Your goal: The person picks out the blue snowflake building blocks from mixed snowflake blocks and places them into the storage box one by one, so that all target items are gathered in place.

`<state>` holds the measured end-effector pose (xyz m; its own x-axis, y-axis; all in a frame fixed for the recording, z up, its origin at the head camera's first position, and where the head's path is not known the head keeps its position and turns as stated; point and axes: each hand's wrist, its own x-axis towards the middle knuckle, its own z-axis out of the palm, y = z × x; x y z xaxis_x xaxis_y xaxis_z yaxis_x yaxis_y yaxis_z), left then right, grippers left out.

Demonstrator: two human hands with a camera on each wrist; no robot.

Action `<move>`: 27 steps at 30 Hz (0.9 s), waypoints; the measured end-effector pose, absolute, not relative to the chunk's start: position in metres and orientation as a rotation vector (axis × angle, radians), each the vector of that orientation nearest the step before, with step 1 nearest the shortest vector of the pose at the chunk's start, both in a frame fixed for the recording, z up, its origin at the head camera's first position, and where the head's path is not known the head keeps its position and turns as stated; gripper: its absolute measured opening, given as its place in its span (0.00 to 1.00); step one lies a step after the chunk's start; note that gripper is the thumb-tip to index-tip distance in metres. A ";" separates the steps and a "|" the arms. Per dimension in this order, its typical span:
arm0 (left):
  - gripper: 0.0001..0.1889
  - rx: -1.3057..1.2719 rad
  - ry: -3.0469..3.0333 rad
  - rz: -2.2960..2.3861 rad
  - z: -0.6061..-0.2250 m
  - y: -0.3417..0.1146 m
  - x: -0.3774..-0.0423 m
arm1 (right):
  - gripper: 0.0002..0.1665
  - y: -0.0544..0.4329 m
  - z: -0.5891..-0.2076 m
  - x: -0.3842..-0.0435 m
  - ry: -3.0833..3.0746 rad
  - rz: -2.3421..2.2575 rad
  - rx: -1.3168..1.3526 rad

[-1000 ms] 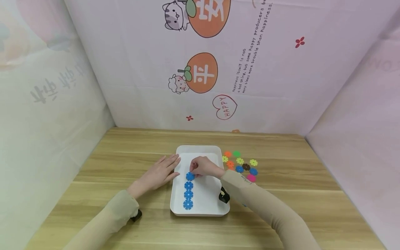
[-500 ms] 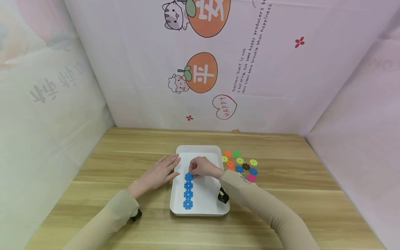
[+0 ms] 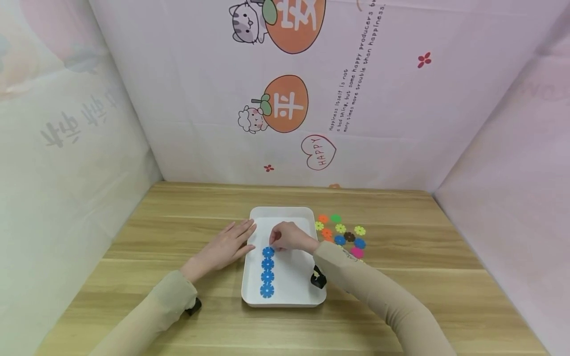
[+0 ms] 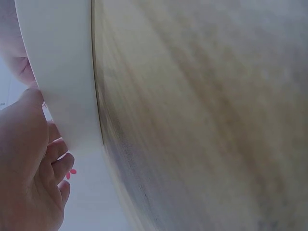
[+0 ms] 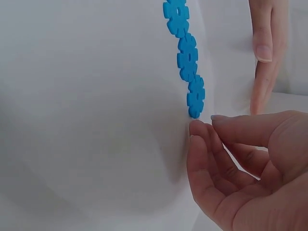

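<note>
Several blue snowflake-shaped plastic discs [image 3: 267, 277] lie flat in a straight row along the left part of a white tray [image 3: 296, 291]. My right hand [image 3: 288, 236] is at the far end of this row, its fingertips right at the edge of the farthest blue disc [image 3: 268, 252]. In the right wrist view, the thumb and fingers [image 5: 199, 159] stand slightly apart with nothing between them, just short of the last blue disc [image 5: 196, 96]. My left hand [image 3: 222, 245] rests on the tray's left rim, fingers extended; the left wrist view shows it beside the tray wall [image 4: 62, 62].
Loose snowflake discs in several colours lie on the wooden table [image 3: 178, 207] to the right of the tray, among them a green disc [image 3: 336, 218], a brown disc [image 3: 349, 237] and a pink disc [image 3: 357, 252]. My right forearm [image 3: 369, 287] partly covers this group. White printed cloth [image 3: 200, 123] walls the back and sides.
The farthest blue disc has shifted slightly left into line with the row. My right fingertips have come off it to its edge. The left hand stays still on the tray rim.
</note>
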<state>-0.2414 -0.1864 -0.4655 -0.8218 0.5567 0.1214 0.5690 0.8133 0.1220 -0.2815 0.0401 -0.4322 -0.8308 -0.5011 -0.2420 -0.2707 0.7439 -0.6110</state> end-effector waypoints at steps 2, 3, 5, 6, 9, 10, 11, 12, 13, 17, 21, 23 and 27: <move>0.34 -0.906 -2.916 -0.236 -0.466 -0.186 -0.241 | 0.02 0.042 -0.429 -0.281 2.554 -0.813 -0.582; 0.34 -0.906 -2.916 -0.238 -0.466 -0.186 -0.241 | 0.02 0.044 -0.427 -0.280 2.556 -0.817 -0.576; 0.34 -0.907 -2.917 -0.236 -0.466 -0.186 -0.241 | 0.02 0.048 -0.424 -0.280 2.558 -0.833 -0.559; 0.34 -0.908 -2.916 -0.239 -0.466 -0.186 -0.241 | 0.02 0.051 -0.423 -0.280 2.561 -0.841 -0.556; 0.34 -0.910 -2.910 -0.238 -0.467 -0.187 -0.241 | 0.02 0.062 -0.417 -0.279 2.568 -0.873 -0.553; 0.34 -0.910 -2.906 -0.233 -0.468 -0.187 -0.241 | 0.02 0.067 -0.414 -0.278 2.566 -0.886 -0.543; 0.34 -0.913 -2.902 -0.235 -0.468 -0.187 -0.241 | 0.02 0.072 -0.412 -0.277 2.564 -0.901 -0.537; 0.34 -0.915 -2.898 -0.234 -0.468 -0.187 -0.241 | 0.02 0.078 -0.411 -0.276 2.554 -0.922 -0.528; 0.34 -0.918 -2.892 -0.231 -0.468 -0.187 -0.242 | 0.02 0.085 -0.408 -0.275 2.545 -0.940 -0.524; 0.34 -0.924 -2.888 -0.236 -0.467 -0.187 -0.242 | 0.03 0.112 -0.405 -0.272 2.516 -1.003 -0.531; 0.34 -0.924 -2.894 -0.241 -0.466 -0.187 -0.241 | 0.05 0.139 -0.404 -0.266 2.526 -1.022 -0.542; 0.34 -0.924 -2.894 -0.240 -0.466 -0.187 -0.241 | 0.05 0.153 -0.405 -0.262 2.530 -1.040 -0.559; 0.34 -0.925 -2.900 -0.245 -0.466 -0.187 -0.240 | 0.06 0.178 -0.406 -0.255 2.582 -1.031 -0.609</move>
